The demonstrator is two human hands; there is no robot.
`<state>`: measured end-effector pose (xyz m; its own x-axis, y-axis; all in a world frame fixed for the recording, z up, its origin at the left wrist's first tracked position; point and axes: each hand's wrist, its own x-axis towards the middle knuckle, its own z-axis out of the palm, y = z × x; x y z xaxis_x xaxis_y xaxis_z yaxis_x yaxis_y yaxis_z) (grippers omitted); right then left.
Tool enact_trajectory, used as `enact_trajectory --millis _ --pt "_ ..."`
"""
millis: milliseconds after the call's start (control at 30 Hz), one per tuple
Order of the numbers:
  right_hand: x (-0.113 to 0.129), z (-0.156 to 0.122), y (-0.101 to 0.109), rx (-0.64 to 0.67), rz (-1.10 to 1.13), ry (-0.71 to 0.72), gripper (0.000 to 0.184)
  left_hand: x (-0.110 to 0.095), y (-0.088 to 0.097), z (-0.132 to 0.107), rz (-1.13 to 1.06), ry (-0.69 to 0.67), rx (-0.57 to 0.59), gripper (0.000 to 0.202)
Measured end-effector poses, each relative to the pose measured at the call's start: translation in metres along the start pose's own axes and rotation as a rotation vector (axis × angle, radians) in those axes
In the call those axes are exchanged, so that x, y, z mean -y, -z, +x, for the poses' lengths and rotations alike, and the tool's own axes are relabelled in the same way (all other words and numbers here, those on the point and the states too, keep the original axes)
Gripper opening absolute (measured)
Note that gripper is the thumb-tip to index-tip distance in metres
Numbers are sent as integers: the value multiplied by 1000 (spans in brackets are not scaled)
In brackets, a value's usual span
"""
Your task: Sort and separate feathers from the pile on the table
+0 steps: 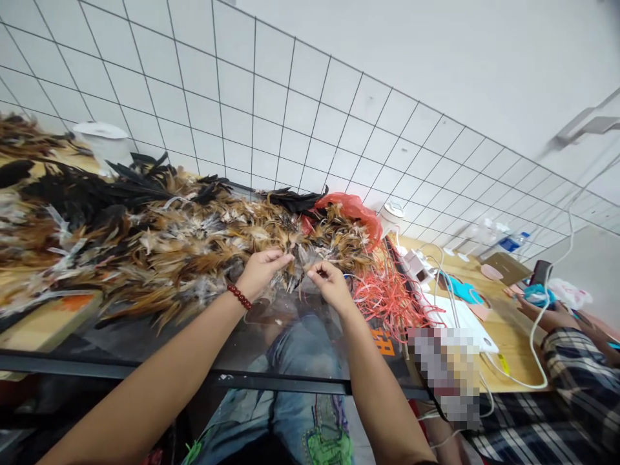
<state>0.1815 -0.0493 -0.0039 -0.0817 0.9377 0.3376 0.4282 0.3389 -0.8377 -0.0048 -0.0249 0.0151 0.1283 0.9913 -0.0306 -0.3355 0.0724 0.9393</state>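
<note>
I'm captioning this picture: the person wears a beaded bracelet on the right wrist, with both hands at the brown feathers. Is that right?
Not quite: the head view shows the beaded bracelet on the wrist of the left hand, not the right hand. Both hands are indeed at the brown feathers.

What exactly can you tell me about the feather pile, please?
The feather pile is a loose, sprawling heap, mostly golden brown with pale, fluffy patches; longer black feathers lie along its back, and white strips show at the left. It runs from the view's left edge past its middle, partly over a dark, glossy surface. A red plastic bag lies against its back right end. The left hand and right hand are at its near edge.
</note>
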Motion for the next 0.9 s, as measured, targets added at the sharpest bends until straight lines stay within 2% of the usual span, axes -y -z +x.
enact_trajectory --millis 100,233,333,433,500,567,700,833,867,900 --pt "1 -2 -1 85 64 -60 23 5 2 1 74 -67 67 28" --pt "1 -4 -1 148 112 -94 25 15 5 3 74 29 151 31" --pt "2 -3 -4 4 219 -138 28 18 1 1 -24 90 104 29" --pt "6 0 -13 -152 445 -253 49 17 -4 -1 -143 42 16 26" --pt "11 4 -23 -170 564 -353 56 15 -7 -1 -139 25 -21 26" --pt "17 10 -34 -172 619 -398 50 13 -7 -1 -139 8 -39 26" --pt "24 27 -45 -166 553 -255 33 10 -4 -1 -198 17 -35 22" --pt "27 48 -30 -134 464 -171 31 6 -1 -2 -274 169 -43 10" --pt "27 53 -25 -72 436 -150 31 5 -1 -2 -291 210 -47 7" --pt "27 57 -19 45 391 -140 30 4 0 -1 -310 242 -51 5"
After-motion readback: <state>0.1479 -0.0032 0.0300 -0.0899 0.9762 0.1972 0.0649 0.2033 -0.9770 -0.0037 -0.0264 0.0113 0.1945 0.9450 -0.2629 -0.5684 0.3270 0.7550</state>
